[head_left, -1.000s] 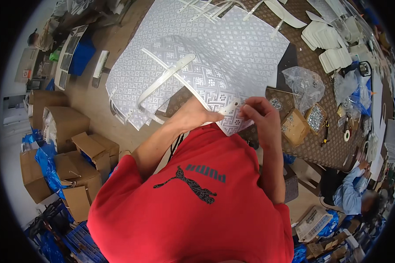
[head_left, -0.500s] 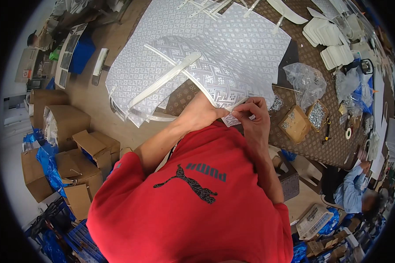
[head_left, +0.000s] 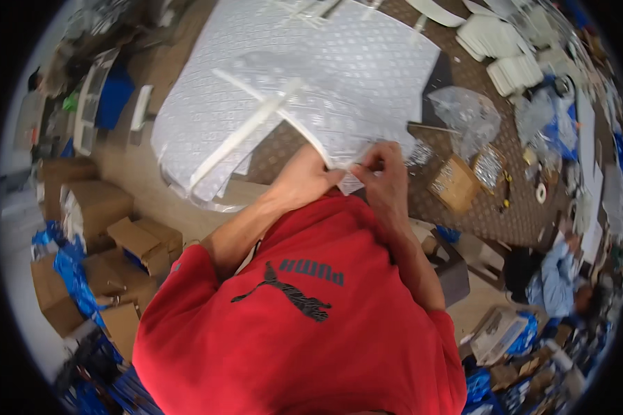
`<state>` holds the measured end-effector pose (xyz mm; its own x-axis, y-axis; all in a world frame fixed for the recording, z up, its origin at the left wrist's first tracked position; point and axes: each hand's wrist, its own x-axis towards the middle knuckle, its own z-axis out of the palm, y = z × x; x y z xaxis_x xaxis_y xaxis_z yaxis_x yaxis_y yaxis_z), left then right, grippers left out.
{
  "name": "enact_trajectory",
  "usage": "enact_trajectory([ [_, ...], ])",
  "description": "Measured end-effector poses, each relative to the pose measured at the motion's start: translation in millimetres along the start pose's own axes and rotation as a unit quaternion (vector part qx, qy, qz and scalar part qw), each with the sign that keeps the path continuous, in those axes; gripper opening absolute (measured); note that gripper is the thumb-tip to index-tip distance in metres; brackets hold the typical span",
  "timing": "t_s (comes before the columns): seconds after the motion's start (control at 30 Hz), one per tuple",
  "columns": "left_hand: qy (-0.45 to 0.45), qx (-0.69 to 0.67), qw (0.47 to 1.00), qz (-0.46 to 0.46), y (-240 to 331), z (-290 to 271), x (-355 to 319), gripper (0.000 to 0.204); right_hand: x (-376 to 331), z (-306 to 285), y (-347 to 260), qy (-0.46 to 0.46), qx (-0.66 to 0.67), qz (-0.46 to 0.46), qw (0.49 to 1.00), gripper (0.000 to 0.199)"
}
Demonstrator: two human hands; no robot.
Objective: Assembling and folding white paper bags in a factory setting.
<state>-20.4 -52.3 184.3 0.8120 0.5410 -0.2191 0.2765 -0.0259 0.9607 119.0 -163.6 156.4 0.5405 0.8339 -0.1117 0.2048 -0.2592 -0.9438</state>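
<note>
Silvery-grey patterned sheet material [head_left: 353, 104] with white edging lies in a loose curved piece over a table, its near corner close to my body. My left hand [head_left: 304, 178] grips the edged border at this corner between thumb and fingers. Just to its right, my right hand [head_left: 383, 176] pinches the same corner with thumb and forefinger; anything small between these fingertips is hidden. A pale white strap [head_left: 239, 135] crosses the material on the left. The picture is blurred, so fine detail at the fingertips is lost.
On the brown patterned table [head_left: 484, 220], right of my hands, sit a cardboard tray [head_left: 447, 185] and another tray of small metal pieces [head_left: 489, 166]. Beyond them are a clear plastic bag [head_left: 469, 114] and stacked white pads [head_left: 488, 36]. Cardboard boxes [head_left: 104, 216] stand left; a person [head_left: 555, 282] is at right.
The whole view has shifted, moving the table things leftward and up in the picture, and has blurred. Both hands keep their hold at the corner, with the right fingers slightly shifted.
</note>
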Motion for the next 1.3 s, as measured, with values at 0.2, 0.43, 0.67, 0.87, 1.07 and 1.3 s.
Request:
enact_trajectory([
  [0.2,0.097,-0.298,0.945,-0.093,-11.7,-8.5,6.8,0.032,4.8,-38.4,15.4,-0.012,0.224,0.054,0.973,0.019],
  [0.43,0.126,-0.327,0.926,-0.141,-9.1,-9.3,-0.3,0.024,-17.2,-40.3,67.0,0.005,0.428,0.237,0.872,0.029],
  [0.67,-0.021,0.077,0.995,0.065,47.5,-66.7,-30.9,0.035,10.0,-53.3,27.5,0.049,0.475,0.164,0.863,0.034],
  [0.87,0.077,0.458,0.857,0.223,11.9,-95.2,9.1,0.044,23.3,-63.7,22.1,0.019,0.49,0.114,0.864,0.03],
  [1.07,0.067,0.305,0.949,-0.039,-45.5,-126.7,36.5,0.036,10.7,-118.9,79.1,0.108,0.38,0.191,0.899,0.026],
  [1.3,0.208,-0.153,0.954,-0.154,-39.6,-111.5,32.4,0.029,-7.5,-183.3,242.2,0.327,-0.342,0.248,0.845,0.025],
])
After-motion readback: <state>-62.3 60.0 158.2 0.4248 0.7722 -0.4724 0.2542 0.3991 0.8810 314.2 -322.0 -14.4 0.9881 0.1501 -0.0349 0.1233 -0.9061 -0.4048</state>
